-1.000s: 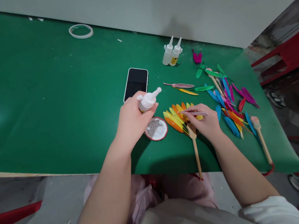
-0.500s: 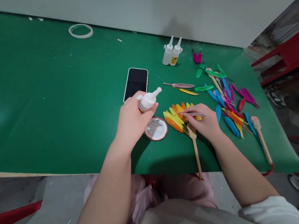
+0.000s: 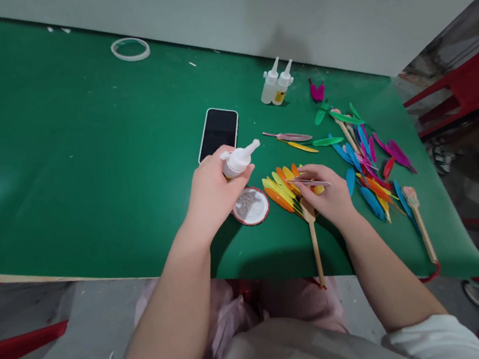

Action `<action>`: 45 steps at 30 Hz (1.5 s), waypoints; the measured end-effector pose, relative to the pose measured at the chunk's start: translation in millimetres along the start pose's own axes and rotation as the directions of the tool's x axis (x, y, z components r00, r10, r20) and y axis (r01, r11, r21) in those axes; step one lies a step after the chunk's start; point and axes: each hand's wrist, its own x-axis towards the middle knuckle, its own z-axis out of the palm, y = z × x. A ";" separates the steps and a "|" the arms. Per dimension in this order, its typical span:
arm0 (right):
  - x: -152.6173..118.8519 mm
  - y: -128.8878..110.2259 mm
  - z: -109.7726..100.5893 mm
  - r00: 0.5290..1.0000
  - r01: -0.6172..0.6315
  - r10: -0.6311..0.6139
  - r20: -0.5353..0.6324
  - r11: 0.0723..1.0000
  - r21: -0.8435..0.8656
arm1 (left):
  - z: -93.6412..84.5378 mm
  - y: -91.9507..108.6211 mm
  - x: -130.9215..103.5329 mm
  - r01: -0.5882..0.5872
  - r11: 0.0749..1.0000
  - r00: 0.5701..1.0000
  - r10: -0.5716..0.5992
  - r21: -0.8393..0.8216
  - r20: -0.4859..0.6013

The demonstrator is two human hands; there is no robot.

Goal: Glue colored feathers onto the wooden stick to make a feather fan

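Note:
My left hand [image 3: 213,186] is wrapped round a white glue bottle [image 3: 237,163], its nozzle tilted up to the right. Just below it lies a round, red-rimmed disc [image 3: 251,205] with a whitish face. Tweezers [image 3: 313,182] are pinched in my right hand [image 3: 327,193], their tips over a fan of yellow and orange feathers [image 3: 281,188]. These feathers spread from the head of a wooden handle [image 3: 314,240], which points toward me and passes the table edge. My right hand hides part of the fan's right side.
A phone [image 3: 219,131] lies beyond my left hand. Two glue bottles [image 3: 277,85] stand farther back. Loose coloured feathers [image 3: 363,154] and another wooden handle [image 3: 421,223] lie on the right. A white ring [image 3: 130,49] rests at the back of the green table [image 3: 58,153].
My right hand has shifted very slightly upward with the tweezers over the feathers. My left hand and the glue bottle look the same.

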 end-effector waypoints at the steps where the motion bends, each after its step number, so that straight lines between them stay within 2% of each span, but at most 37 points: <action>1: -0.1 -0.1 -0.1 1.000 -0.005 0.005 0.006 1.000 0.002 | 0.0 0.1 0.0 0.000 1.000 1.000 0.000 0.000 -0.001; 13: -2.0 2.9 0.0 0.999 -0.017 0.015 0.036 0.999 0.047 | -0.4 1.4 -0.1 0.019 1.000 1.000 -0.019 0.018 0.004; 45: -2.6 1.9 1.1 1.000 -0.020 0.021 -0.006 0.998 0.068 | -1.0 1.0 0.0 0.001 1.000 1.000 -0.001 0.018 0.007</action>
